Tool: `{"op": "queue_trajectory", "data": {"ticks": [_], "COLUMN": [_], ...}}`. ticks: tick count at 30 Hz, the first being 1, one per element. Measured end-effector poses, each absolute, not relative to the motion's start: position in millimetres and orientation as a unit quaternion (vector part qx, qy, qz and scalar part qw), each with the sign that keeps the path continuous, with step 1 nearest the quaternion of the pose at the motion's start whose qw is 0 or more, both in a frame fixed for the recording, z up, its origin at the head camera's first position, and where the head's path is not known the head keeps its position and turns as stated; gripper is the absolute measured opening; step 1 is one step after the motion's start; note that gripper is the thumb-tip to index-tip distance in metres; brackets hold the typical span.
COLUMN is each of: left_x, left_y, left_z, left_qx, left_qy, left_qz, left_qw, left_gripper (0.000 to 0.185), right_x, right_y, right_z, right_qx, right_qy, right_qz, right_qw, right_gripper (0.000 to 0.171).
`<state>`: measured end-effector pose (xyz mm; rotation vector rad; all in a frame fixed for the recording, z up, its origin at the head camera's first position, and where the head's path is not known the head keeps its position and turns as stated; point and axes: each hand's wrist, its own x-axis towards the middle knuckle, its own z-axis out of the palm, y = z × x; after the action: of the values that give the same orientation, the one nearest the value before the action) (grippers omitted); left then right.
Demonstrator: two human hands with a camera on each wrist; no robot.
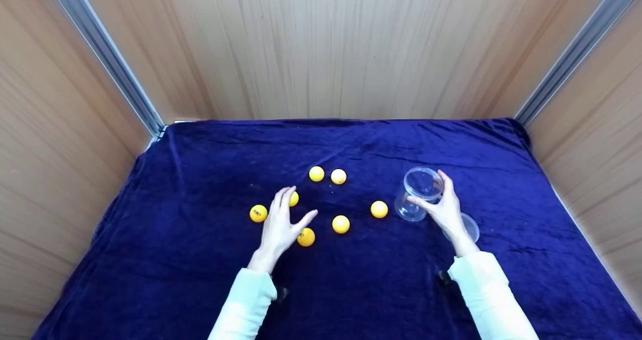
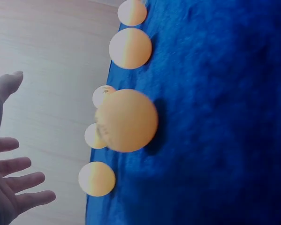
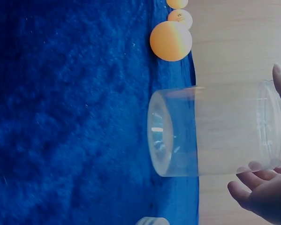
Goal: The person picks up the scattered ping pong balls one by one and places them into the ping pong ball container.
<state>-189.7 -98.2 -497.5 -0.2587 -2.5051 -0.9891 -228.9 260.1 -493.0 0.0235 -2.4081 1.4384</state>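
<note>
Blue velvet cloth (image 1: 200, 280) covers the floor of a wooden box, with seven yellow balls scattered near its centre. At about three o'clock from the balls stands a clear jar (image 1: 419, 193), upright and open-mouthed, and the right hand (image 1: 444, 209) holds it near the rim, thumb on one side and fingers curled round the other. A clear lid (image 1: 470, 225) lies on the cloth just behind that hand, at roughly four o'clock from the jar. Over at nine o'clock, the left hand (image 1: 281, 224) hovers with fingers spread and relaxed, gripping nothing; one ball (image 1: 306, 237) sits just beside its thumb, another (image 1: 294, 198) peeks from behind its fingertips.
</note>
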Motion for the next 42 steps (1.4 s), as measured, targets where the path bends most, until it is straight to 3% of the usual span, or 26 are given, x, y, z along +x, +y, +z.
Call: {"op": "queue_trajectory", "data": {"ticks": [9, 16, 25, 34, 42], "left_x": [-180.9, -173.7, -170.4, -170.3, -169.7], "left_y": [-93.6, -91.8, -90.1, -90.5, -92.4], "left_z": [-512.2, -522.2, -530.4, -536.1, -538.3], "left_qx": [-0.079, -0.065, -0.062, -0.063, -0.072], "left_qy": [-0.907, -0.905, -0.896, -0.892, -0.892], "left_qz": [-0.366, -0.387, -0.411, -0.425, -0.425], "left_qw": [0.194, 0.164, 0.156, 0.139, 0.134], "left_gripper": [0.069, 0.070, 0.071, 0.069, 0.061], "right_x": [-277.4, -276.2, -277.3, -259.7, -266.3], "right_y": [292.3, 285.1, 282.1, 264.7, 266.4], "right_z": [-579.8, -579.2, -580.8, -550.3, -562.2], "right_qx": [0.018, 0.026, 0.058, 0.063, 0.068], "right_qy": [-0.806, -0.771, -0.747, -0.720, -0.706], "right_qz": [0.547, 0.588, 0.605, 0.640, 0.649], "right_qw": [0.225, 0.243, 0.271, 0.262, 0.275], "right_gripper": [0.082, 0.083, 0.072, 0.073, 0.073]}}
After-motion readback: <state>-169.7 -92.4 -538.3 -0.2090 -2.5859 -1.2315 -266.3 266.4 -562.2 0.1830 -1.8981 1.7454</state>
